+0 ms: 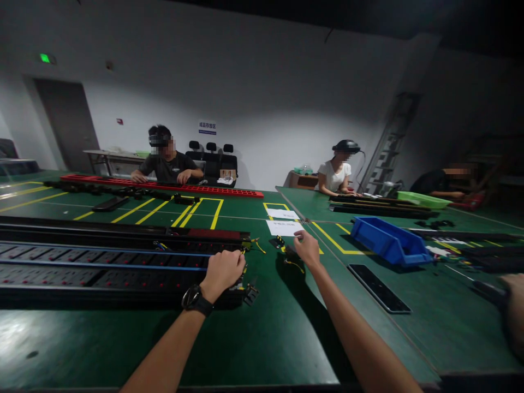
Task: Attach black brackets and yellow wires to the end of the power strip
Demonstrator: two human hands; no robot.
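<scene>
My left hand [223,274], with a black watch [192,298] on its wrist, is closed over the right end of a long black panel [123,273] with blue strips and red dots. A small black bracket [251,295] sticks out below that hand, and yellow wires [258,246] protrude above it. My right hand [308,249] is over the green table with fingers curled together; what they hold, if anything, I cannot make out. Just beside its fingertips lies a small black part [279,242] with yellow on it. A yellow-ended wire [295,265] shows below.
White paper sheets [285,227] lie beyond my right hand. A phone [379,288] and a blue bin [388,240] are to the right. A person's hand [513,289] with a screwdriver [487,290] is at the right edge. Co-workers sit across the table [262,338], by a red rail [229,191].
</scene>
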